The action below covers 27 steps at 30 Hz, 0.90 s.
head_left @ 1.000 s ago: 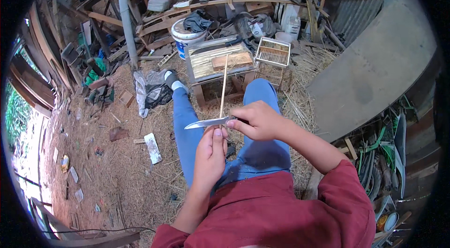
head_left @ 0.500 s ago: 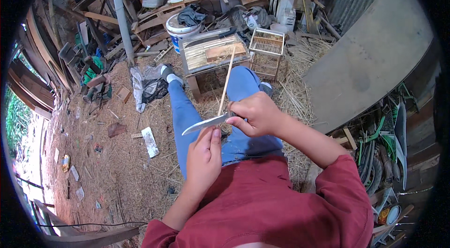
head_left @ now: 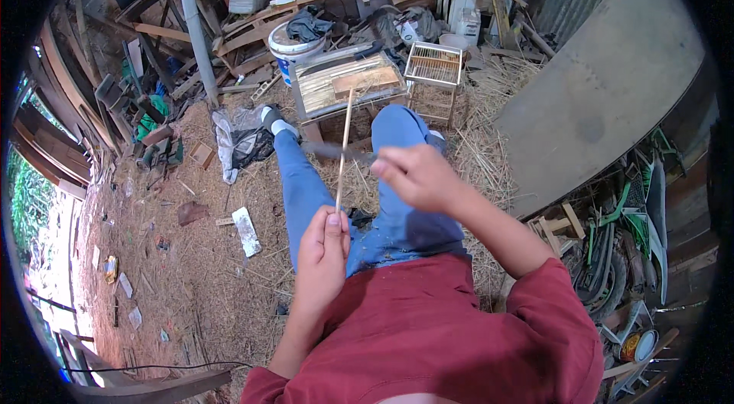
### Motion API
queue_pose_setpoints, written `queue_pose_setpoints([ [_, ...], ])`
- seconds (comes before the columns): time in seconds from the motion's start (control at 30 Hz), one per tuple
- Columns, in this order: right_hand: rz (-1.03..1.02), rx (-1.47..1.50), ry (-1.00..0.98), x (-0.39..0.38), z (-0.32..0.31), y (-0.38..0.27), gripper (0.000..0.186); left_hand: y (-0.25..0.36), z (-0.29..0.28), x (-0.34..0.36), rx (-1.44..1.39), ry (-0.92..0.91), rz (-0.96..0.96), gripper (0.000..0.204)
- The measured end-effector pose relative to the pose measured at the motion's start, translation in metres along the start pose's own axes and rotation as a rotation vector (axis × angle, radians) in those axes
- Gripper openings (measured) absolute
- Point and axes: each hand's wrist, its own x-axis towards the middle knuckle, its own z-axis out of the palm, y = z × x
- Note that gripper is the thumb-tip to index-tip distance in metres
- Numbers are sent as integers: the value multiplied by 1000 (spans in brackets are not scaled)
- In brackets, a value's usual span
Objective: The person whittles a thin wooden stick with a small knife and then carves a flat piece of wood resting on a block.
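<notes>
Bamboo-coloured stick (head_left: 343,146) is held upright at its lower end by the left hand (head_left: 324,245), fingers clamped on it, above the blue-trousered knees. The knife (head_left: 336,151), blurred, is gripped in the closed right hand (head_left: 417,175), its blade crossing the stick near mid-length. A shaving stroke is judged to be in hand; the next stroke calls for a shallow blade angle directed away from the left hand. Beyond the stick stand a wooden box (head_left: 348,84) and a small cage (head_left: 434,64).
</notes>
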Motion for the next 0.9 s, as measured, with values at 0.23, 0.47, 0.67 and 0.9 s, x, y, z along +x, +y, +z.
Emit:
queue_pose_setpoints([
  [0.23, -277, -158, -169, -11, 16, -11, 43, -6, 9, 4, 61, 35, 72, 28],
  [0.47, 320, 44, 190, 34, -50, 74, 39, 2, 8, -15, 332, 45, 183, 27],
  [0.67, 56, 108, 50, 2, -5, 18, 43, 4, 1, 1, -75, -16, -51, 31],
  [0.9, -254, -124, -113, -7, 16, -5, 44, 11, 8, -1, -157, -55, -92, 28],
])
